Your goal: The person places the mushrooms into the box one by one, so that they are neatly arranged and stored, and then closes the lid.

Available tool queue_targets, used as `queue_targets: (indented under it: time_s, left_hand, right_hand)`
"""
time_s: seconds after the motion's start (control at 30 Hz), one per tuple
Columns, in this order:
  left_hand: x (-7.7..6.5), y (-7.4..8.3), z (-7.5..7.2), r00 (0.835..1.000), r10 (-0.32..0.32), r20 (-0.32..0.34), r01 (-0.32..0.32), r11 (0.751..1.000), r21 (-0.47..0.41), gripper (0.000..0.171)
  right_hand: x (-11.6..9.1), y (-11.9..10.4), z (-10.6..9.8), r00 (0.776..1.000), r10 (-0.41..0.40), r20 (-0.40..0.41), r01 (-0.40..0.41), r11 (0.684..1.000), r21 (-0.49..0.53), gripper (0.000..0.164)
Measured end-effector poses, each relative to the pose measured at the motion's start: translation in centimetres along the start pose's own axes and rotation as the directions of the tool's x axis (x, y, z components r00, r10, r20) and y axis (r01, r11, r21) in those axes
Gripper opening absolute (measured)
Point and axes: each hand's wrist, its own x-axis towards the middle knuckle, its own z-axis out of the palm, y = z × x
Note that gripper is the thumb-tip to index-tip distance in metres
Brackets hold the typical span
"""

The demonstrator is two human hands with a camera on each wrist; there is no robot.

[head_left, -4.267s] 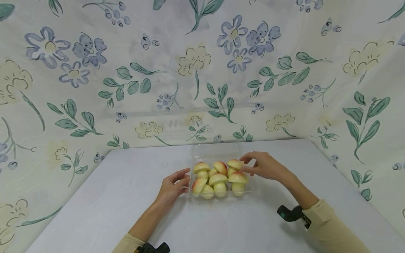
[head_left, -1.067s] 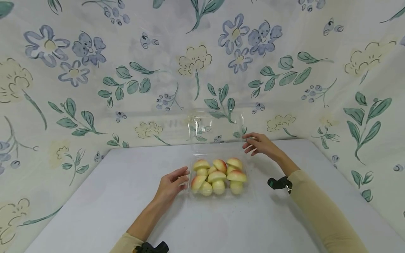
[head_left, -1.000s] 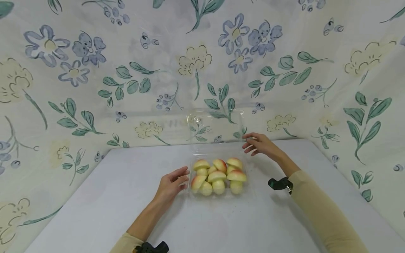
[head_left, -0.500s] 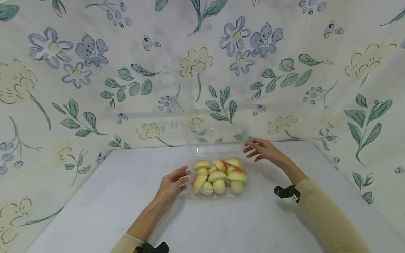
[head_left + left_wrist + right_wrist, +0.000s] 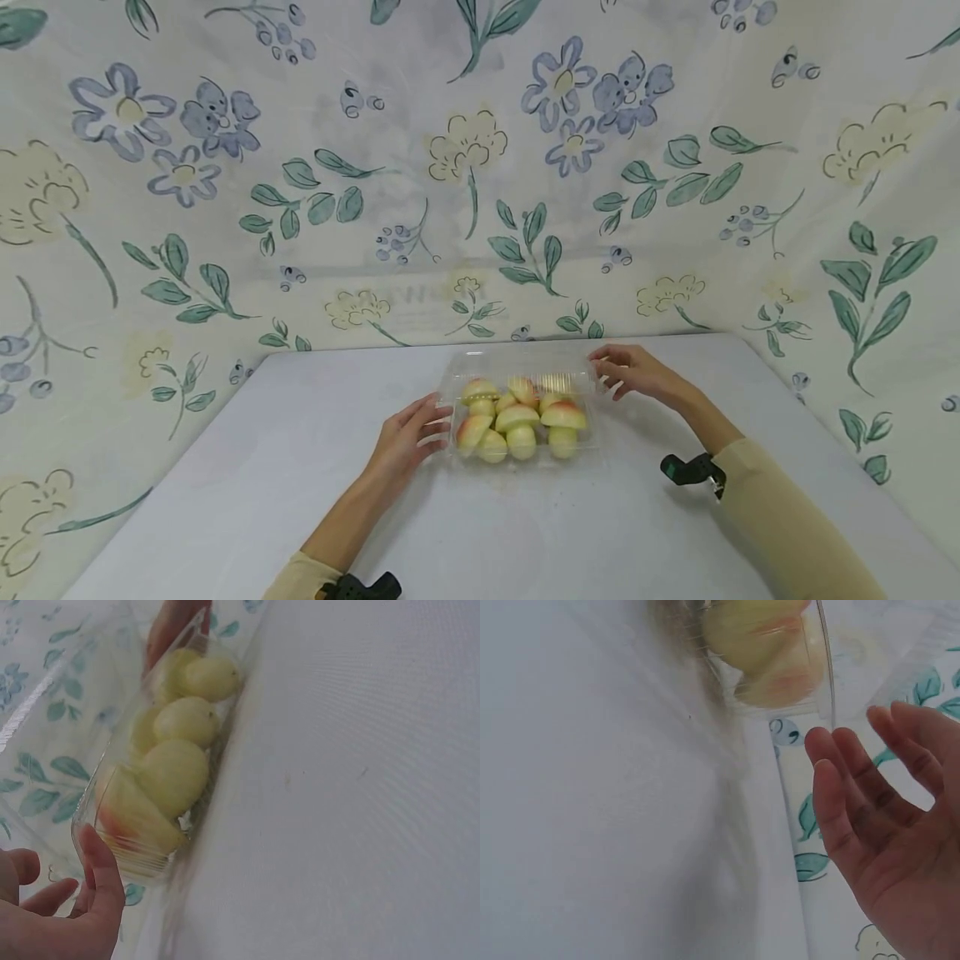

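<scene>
Several pale yellow-green, mushroom-shaped pieces point(image 5: 517, 421) with reddish patches on their caps lie in a clear plastic container point(image 5: 510, 463) on the white table. Its hinged clear lid point(image 5: 491, 362) leans forward over the back row. At the lid's right edge, my right hand point(image 5: 637, 371) pinches it with thumb and index tips; the other fingers are loosely bent, as the right wrist view shows point(image 5: 900, 817). My left hand point(image 5: 405, 437) rests its fingertips against the container's left wall, with a finger along the ribbed corner and the thumb apart in the left wrist view point(image 5: 67, 915).
A white cloth point(image 5: 465, 208) printed with flowers and leaves hangs behind the table point(image 5: 247, 467). Black camera mounts point(image 5: 693, 471) sit on both wrists. The container stands towards the table's back edge.
The lid went from lying back to upright, then came down forward over the back row. My right hand rose with it, then moved down and slightly right. The left hand stayed at the container's side.
</scene>
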Motion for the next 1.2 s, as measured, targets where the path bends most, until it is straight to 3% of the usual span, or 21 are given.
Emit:
queue_targets:
  time_s: [0.3, 0.57, 0.8, 0.97, 1.2]
  left_hand:
    - [0.0, 0.2, -0.1, 0.999, -0.046, 0.019, 0.045, 0.999, 0.023, 0.047]
    - [-0.1, 0.6, -0.6, 0.993, -0.071, 0.093, 0.062, 0.993, 0.103, 0.047]
    - [-0.3, 0.7, -1.0, 0.987, -0.032, 0.16, 0.012, 0.992, 0.124, 0.054]
    - [-0.3, 0.6, -0.8, 0.99, -0.016, 0.139, 0.001, 0.994, 0.107, 0.053]
    - [-0.4, 0.8, -0.6, 0.991, -0.003, 0.137, -0.012, 0.994, 0.108, 0.052]
  right_hand:
    - [-0.9, 0.0, 0.3, 0.996, 0.001, 0.088, 0.005, 0.998, -0.07, 0.047]
    - [-2.1, -1.3, 0.4, 0.975, 0.12, 0.185, -0.107, 0.991, -0.079, 0.059]
    - [-3.1, -2.3, 0.7, 0.951, 0.142, 0.273, -0.13, 0.99, -0.062, 0.072]
    - [-3.1, -2.3, 1.2, 0.957, 0.132, 0.26, -0.124, 0.991, -0.045, 0.074]
    - [-3.2, -3.2, 1.4, 0.959, 0.187, 0.215, -0.182, 0.982, -0.041, 0.075]
